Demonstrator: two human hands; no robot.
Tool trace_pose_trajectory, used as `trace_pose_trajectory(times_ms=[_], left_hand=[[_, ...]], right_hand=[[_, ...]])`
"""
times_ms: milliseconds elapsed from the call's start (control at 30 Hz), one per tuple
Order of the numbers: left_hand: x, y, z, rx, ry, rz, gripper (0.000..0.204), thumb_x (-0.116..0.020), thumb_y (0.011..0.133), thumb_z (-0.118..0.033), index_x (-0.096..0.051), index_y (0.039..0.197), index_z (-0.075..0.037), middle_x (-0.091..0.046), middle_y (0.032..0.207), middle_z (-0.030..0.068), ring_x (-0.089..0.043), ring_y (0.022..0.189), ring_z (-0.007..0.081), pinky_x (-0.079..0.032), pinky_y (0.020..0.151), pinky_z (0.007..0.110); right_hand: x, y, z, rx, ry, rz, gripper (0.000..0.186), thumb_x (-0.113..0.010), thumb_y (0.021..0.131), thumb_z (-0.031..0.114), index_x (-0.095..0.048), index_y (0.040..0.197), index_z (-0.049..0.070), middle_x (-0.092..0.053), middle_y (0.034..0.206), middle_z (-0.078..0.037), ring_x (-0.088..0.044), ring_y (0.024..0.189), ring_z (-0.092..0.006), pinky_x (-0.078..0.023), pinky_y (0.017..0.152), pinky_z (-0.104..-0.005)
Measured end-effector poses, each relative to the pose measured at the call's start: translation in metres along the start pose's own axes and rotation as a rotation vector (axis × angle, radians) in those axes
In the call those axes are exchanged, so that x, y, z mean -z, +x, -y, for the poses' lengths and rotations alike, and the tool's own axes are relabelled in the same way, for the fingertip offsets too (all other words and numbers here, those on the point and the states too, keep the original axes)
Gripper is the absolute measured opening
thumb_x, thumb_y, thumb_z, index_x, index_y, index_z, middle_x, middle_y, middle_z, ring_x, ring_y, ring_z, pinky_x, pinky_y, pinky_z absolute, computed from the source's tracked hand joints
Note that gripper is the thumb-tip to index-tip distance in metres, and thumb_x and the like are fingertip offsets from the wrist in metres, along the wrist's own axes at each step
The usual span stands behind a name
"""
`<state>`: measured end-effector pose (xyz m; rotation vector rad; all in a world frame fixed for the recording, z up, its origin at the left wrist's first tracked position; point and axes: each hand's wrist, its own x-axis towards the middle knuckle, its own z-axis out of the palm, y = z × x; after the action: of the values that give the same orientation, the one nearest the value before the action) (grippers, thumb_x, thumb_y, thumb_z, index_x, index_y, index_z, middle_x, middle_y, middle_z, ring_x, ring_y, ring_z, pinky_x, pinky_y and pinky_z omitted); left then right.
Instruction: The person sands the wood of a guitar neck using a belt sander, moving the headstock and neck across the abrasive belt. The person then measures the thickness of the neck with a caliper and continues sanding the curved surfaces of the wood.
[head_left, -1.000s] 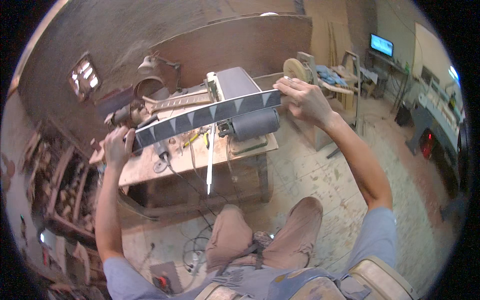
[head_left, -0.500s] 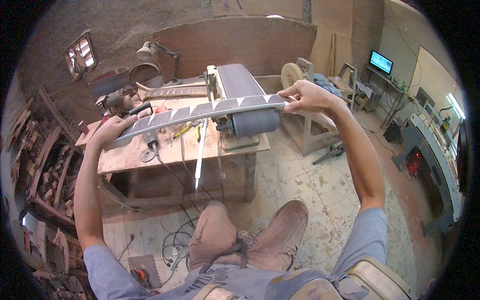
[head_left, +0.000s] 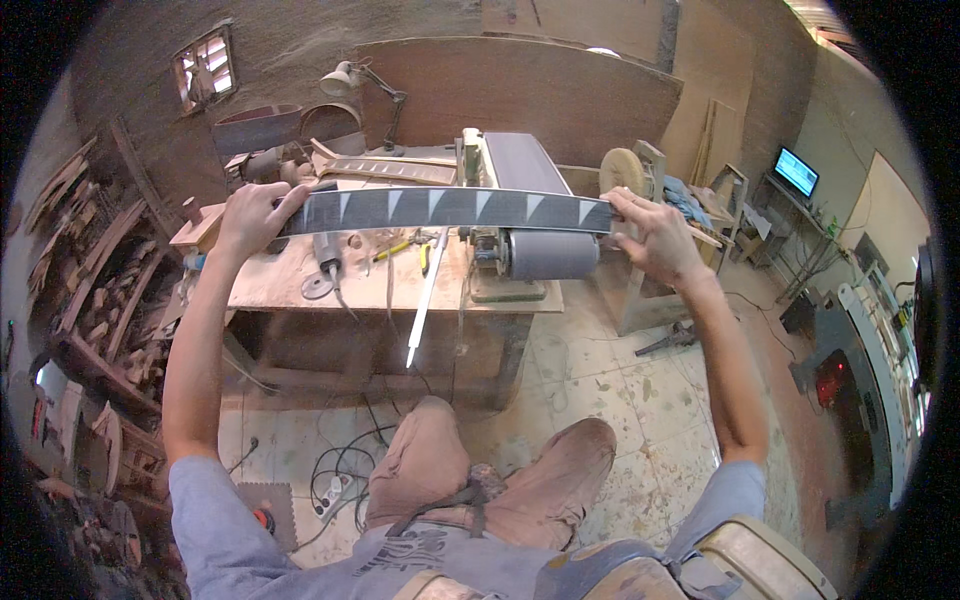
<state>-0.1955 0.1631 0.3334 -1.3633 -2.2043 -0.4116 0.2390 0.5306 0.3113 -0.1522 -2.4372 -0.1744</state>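
I hold a long dark guitar fretboard by its two ends, with its face of pale triangular inlays turned toward me. My left hand is closed round the left end. At the other end, the thumb and fingers of my right hand pinch the tip. Behind and just below the fretboard stands a belt sander with a wide grey belt. Its front roller shows under the fretboard's right half. Whether fretboard and belt touch cannot be seen.
On the wooden workbench lie an angle grinder, yellow-handled pliers and a white ruler-like strip jutting past the front edge. A guitar neck rests farther back. Cables and a power strip lie by my feet.
The fretboard has tipped so its inlaid face shows more fully, and it now lies more level. Both hands kept their hold; the left has risen. The whole view has shifted slightly.
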Motion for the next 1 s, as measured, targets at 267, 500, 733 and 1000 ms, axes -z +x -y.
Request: trace_pose_trajectory(times_ms=[267, 500, 733, 1000], left_hand=[[0.026, 0.011, -0.061, 0.424, -0.529, 0.686, 0.063, -0.055, 0.098, -0.061, -0.074, 0.093, -0.001, -0.068, 0.068, 0.0093, -0.067, 0.065, 0.0221, -0.051, 0.063, 0.041], [-0.018, 0.011, -0.111, -0.001, 0.090, 0.017, 0.063, -0.044, 0.102, -0.060, -0.076, 0.095, -0.006, -0.073, 0.082, 0.0181, -0.071, 0.081, 0.0362, -0.055, 0.074, 0.046], [-0.019, 0.035, -0.151, -0.078, -0.046, 0.385, 0.077, -0.037, 0.100, -0.069, -0.075, 0.100, -0.002, -0.074, 0.091, 0.0210, -0.071, 0.083, 0.0394, -0.053, 0.076, 0.048], [-0.036, 0.057, -0.173, -0.179, -0.326, 0.567, 0.071, -0.028, 0.106, -0.060, -0.074, 0.107, -0.007, -0.073, 0.092, 0.0228, -0.071, 0.080, 0.0391, -0.053, 0.075, 0.052]], right_hand=[[0.041, 0.028, -0.054, -0.471, 0.661, 0.780, 0.075, -0.084, 0.072, 0.034, -0.062, 0.136, 0.001, -0.073, 0.106, -0.003, -0.063, 0.087, -0.0120, -0.052, 0.084, -0.0295], [0.022, -0.031, -0.066, -0.163, 0.021, -0.007, 0.052, -0.071, 0.072, 0.001, -0.063, 0.123, -0.002, -0.068, 0.125, -0.018, -0.064, 0.119, -0.0311, -0.048, 0.102, -0.0370], [0.036, -0.053, -0.104, -0.346, -0.049, 0.088, 0.054, -0.063, 0.070, 0.001, -0.066, 0.124, 0.009, -0.072, 0.105, -0.024, -0.068, 0.103, -0.0412, -0.053, 0.091, -0.0453], [0.044, -0.054, -0.133, -0.416, -0.216, 0.230, 0.043, -0.056, 0.073, -0.005, -0.061, 0.115, 0.001, -0.068, 0.103, -0.029, -0.065, 0.101, -0.0461, -0.051, 0.086, -0.0483]])
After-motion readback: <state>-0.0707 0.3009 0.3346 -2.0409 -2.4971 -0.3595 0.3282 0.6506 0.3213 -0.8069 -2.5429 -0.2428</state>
